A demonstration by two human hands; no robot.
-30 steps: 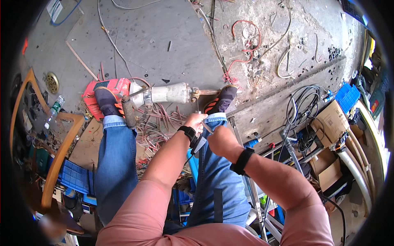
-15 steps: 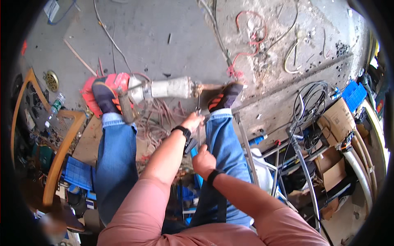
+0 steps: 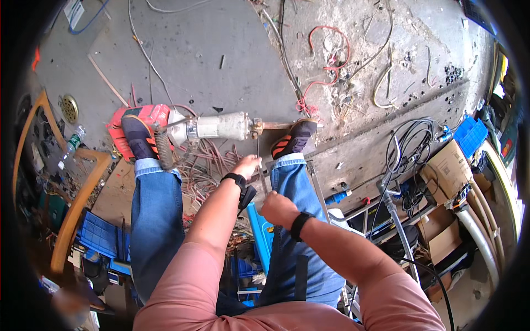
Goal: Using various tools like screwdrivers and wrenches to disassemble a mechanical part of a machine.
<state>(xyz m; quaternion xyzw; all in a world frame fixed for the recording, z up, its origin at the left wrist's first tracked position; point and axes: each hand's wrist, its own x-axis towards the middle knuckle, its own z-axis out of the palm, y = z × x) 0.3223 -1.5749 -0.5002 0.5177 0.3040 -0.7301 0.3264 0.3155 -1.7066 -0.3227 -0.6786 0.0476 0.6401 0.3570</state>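
A demolition hammer (image 3: 221, 126) with a red and grey body lies crosswise on the floor under my shoes. From its chisel end, a thin dark strand (image 3: 258, 144), a wire or slim rod, comes down toward my hands. My left hand (image 3: 247, 167) pinches around this strand just below the tool. Closer to me, by my right shin, my right hand (image 3: 280, 209) is closed in a fist at the strand's lower stretch; its grip is partly hidden. A coil spring handle (image 3: 163, 148) stands by my left shoe (image 3: 139, 135). My right shoe (image 3: 295, 138) presses near the chisel (image 3: 276, 126).
Stripped wire scraps (image 3: 212, 160) lie beneath the tool. To the left are a wooden chair frame (image 3: 83, 215), a plastic bottle (image 3: 75, 139) and a blue crate (image 3: 102, 234). On the right, a coiled black cable (image 3: 411, 146), metal tubing (image 3: 406, 234) and a cardboard box (image 3: 450, 165) crowd together.
My right hand has shifted slightly forward and right, and the hands are farther apart sideways. More of a blue plastic piece shows between my legs. The view has shifted a little.
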